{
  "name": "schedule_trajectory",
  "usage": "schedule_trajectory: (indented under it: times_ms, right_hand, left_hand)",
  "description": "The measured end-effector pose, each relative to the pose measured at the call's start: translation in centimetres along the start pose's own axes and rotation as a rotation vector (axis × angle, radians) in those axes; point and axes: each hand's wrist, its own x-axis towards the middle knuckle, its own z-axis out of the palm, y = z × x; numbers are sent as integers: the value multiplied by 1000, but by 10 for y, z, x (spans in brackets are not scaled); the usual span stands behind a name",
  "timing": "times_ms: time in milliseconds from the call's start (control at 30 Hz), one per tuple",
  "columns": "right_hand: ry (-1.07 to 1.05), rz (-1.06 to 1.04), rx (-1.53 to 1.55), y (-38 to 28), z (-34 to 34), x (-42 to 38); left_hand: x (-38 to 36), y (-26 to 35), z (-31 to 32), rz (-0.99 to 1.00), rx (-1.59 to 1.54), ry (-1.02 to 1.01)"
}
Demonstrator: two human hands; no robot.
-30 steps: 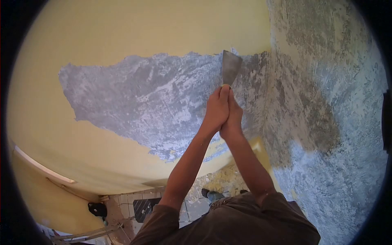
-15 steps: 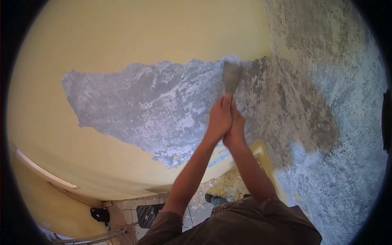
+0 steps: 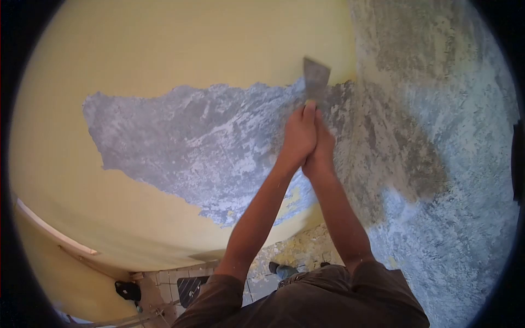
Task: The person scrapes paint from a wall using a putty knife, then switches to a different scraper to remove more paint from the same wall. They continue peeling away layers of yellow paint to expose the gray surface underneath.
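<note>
A person stands facing a wall, both arms raised. The left hand (image 3: 298, 134) and right hand (image 3: 322, 147) are pressed together, fingers wrapped tightly around the hidden handle of a metal scraper (image 3: 316, 78). Its flat blade points upward and lies against the wall, its edge at the border where yellow paint (image 3: 191, 44) meets a large bare grey patch (image 3: 197, 142). The wall to the right is rough, stripped plaster (image 3: 437, 136). Far below, paint flakes (image 3: 298, 249) litter the tiled floor (image 3: 257, 284) near the person's shoe (image 3: 279, 269).
</note>
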Motion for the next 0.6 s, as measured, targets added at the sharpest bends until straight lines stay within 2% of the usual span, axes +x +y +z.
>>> schedule_trajectory:
  times_ms: [33,100,133,200,400,433,500,567,600]
  right_hand:
    - [-22,-86,-145,4,-11,-10]
    - [99,-32,-190,17,-23,-31]
    - [109,-48,-190,21,-32,-35]
    - [103,85,-216,28,-41,-39]
    - [-32,47,-131,15,-52,-6]
    - [-42,44,-144,17,-56,-6]
    - [101,103,-149,23,-62,-12]
    - [64,124,-163,13,-62,-3]
    - [31,121,-176,4,-59,5]
  left_hand:
    - [-14,-9,3,11,-11,29]
    - [-39,-42,13,-104,-200,69]
    - [-50,-42,16,-96,-207,53]
    - [-63,-40,16,-246,-263,88]
    - [-32,-42,29,-25,-144,81]
    - [-35,-47,34,-21,-156,92]
    - [-46,-55,43,-147,-219,129]
    - [-35,-51,47,-175,-242,148]
    - [-25,-44,45,-162,-248,95]
